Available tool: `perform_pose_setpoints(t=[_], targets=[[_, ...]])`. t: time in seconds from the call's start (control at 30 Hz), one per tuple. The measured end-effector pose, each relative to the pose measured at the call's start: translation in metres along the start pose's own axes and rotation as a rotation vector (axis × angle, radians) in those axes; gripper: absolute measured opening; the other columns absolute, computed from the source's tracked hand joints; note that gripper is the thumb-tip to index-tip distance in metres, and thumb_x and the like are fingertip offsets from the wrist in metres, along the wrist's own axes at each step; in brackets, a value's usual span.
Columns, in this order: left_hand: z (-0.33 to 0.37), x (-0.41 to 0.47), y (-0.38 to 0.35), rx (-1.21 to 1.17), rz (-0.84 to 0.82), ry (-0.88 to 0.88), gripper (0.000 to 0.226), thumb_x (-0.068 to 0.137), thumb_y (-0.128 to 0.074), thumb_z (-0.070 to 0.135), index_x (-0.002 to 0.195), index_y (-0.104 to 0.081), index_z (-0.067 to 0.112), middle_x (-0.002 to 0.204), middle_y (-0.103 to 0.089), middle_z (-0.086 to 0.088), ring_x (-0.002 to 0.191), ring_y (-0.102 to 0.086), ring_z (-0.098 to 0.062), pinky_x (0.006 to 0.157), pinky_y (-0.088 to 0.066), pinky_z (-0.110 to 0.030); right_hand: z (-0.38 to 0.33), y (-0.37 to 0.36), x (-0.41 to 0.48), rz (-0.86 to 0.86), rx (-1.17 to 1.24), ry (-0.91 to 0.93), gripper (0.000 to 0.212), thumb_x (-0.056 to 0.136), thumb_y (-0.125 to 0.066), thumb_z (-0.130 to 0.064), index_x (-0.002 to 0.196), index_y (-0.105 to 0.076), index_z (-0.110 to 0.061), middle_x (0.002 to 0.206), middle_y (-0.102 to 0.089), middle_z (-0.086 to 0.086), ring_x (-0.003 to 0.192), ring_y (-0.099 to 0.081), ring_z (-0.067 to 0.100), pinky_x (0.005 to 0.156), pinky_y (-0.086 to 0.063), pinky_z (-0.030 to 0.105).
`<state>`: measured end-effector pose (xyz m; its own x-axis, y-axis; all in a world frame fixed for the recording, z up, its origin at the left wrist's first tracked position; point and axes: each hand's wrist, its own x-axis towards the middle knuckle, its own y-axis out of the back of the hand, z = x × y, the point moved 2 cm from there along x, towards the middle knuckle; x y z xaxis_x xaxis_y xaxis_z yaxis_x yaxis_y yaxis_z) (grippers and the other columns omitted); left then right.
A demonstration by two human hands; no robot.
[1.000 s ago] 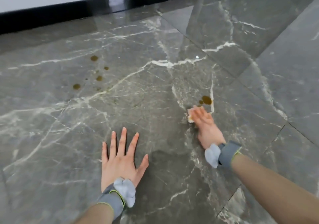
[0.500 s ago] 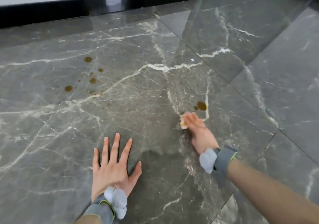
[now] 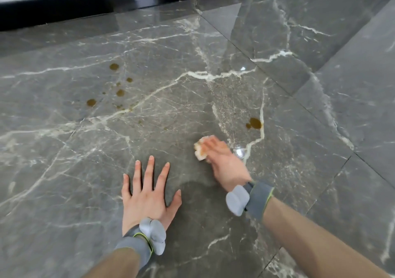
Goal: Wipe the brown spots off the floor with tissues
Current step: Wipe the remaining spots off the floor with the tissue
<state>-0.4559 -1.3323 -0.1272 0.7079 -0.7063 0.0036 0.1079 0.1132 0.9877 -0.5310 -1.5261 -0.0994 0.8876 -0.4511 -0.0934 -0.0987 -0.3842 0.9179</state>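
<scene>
Right grip (image 3: 223, 163) pressed tissue (image 3: 199, 152) to floor (image 3: 64, 170), fingers (image 3: 211, 145) flat though blurred. Large brown spot (image 3: 254, 123) lay beyond tissue, to its right; left grip (image 3: 147, 194) spread flat, farther off.

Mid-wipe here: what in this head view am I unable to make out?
1. Head view: motion blur smears the right hand, so its grip on the tissue is unreadable.
2. The tissue's underside: hidden against the floor and under the fingers.
3. Any marks beneath the left hand: covered by the palm.
4. Faint specks beside the brown spots: too small to tell from marble veining.
</scene>
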Motion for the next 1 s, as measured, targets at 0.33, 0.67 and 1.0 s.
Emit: perform_pose_setpoints(t=[0.33, 0.67, 1.0], targets=[[0.001, 0.002, -0.001, -0.007, 0.002, 0.012, 0.068, 0.078, -0.033, 0.062, 0.135, -0.046, 0.028, 0.149, -0.035, -0.008, 0.138, -0.024, -0.033, 0.109, -0.013, -0.053, -0.022, -0.022, -0.007, 0.171, -0.067, 0.080, 0.052, 0.085, -0.035, 0.003, 0.135, -0.043, -0.010, 0.144, -0.039, 0.006, 0.136, -0.031, 0.019, 0.112, -0.020, 0.024], [0.001, 0.001, -0.002, -0.016, 0.029, 0.011, 0.069, 0.078, -0.034, 0.063, 0.137, -0.044, 0.028, 0.149, -0.034, -0.007, 0.138, -0.024, -0.033, 0.109, -0.012, -0.052, 0.086, 0.028, -0.019, 0.259, -0.029, -0.395, 0.044, 0.095, -0.038, -0.004, 0.138, -0.037, -0.008, 0.149, -0.031, 0.010, 0.140, -0.023, 0.024, 0.114, -0.021, 0.034], [0.001, 0.002, 0.000, -0.024, 0.018, 0.021, 0.069, 0.077, -0.034, 0.062, 0.136, -0.046, 0.028, 0.148, -0.036, -0.007, 0.137, -0.026, -0.033, 0.109, -0.014, -0.053, -0.017, -0.019, -0.017, 0.272, -0.007, 0.179, 0.043, 0.081, -0.040, -0.002, 0.120, -0.058, -0.006, 0.121, -0.062, 0.012, 0.114, -0.056, 0.029, 0.094, -0.048, 0.037]])
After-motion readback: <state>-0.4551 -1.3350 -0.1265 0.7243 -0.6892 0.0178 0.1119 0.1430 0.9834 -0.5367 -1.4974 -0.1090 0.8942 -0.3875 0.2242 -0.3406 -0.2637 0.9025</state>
